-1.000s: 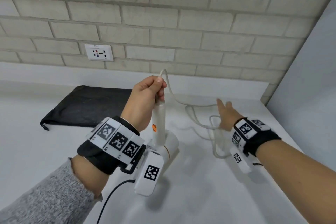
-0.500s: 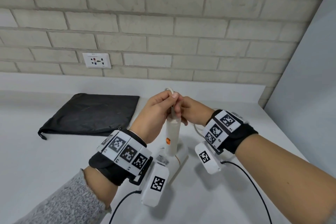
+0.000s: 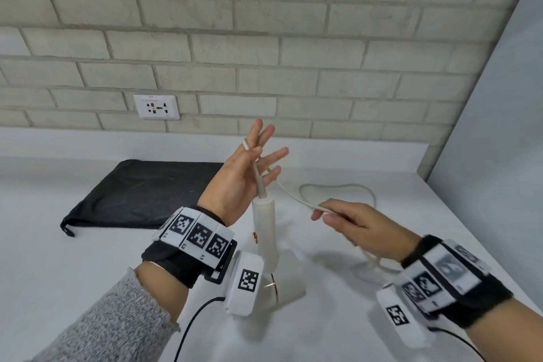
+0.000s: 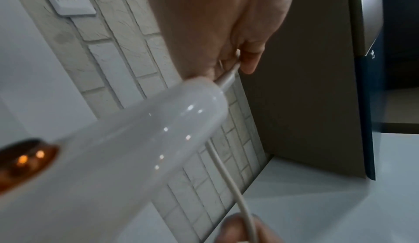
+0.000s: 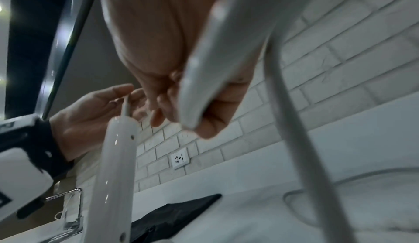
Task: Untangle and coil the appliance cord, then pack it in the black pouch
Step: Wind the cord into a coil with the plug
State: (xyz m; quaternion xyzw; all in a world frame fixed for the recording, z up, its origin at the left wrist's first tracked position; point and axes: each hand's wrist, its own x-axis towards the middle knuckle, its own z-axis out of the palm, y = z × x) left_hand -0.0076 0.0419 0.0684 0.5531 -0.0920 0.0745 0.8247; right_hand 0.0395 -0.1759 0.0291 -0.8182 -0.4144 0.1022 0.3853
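Observation:
A white hair dryer stands on the counter with its handle upright. Its pale cord leaves the handle top and runs up under the thumb of my left hand. It loops over the hand by the index finger. The thumb presses the cord against the hand while the fingers are spread straight. From there the cord slants down to my right hand, which pinches it and trails the rest through its curled fingers. A slack loop lies on the counter behind. The black pouch lies flat at the left.
A wall socket sits in the brick wall above the pouch. A grey panel closes off the right side. The white counter stretches left and forward. Black sensor cables hang from both wrists.
Both hands met at the handle top half a second ago. My right hand has since drawn the cord down to the right, and my left hand has risen and spread its fingers.

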